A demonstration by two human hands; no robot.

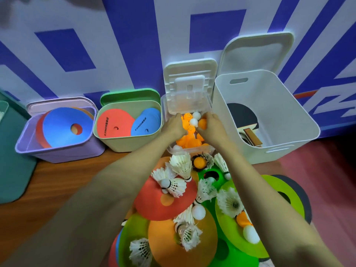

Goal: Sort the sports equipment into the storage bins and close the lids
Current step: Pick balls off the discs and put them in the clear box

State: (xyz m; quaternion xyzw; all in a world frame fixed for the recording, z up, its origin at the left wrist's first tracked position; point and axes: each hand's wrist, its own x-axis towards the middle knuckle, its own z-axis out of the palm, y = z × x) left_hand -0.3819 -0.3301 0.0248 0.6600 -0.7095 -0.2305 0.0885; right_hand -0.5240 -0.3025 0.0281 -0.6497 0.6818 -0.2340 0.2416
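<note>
Both my hands reach into a small clear bin (167, 105) with a raised white lid (189, 81), full of orange and white table-tennis balls (189, 141). My right hand (211, 126) curls around an orange ball (202, 123) over the bin. My left hand (174, 125) is curled at the bin's left side; what it holds is hidden. Below my arms lies a pile of shuttlecocks (180, 164), loose balls (198, 211) and flat disc cones (163, 201).
A purple bin (57, 151) and a green bin (123, 143) at the left hold disc cones. A large white bin (269, 120) at the right holds paddles (248, 118), its lid leaning on the blue-and-white wall. A teal box (13, 151) stands far left.
</note>
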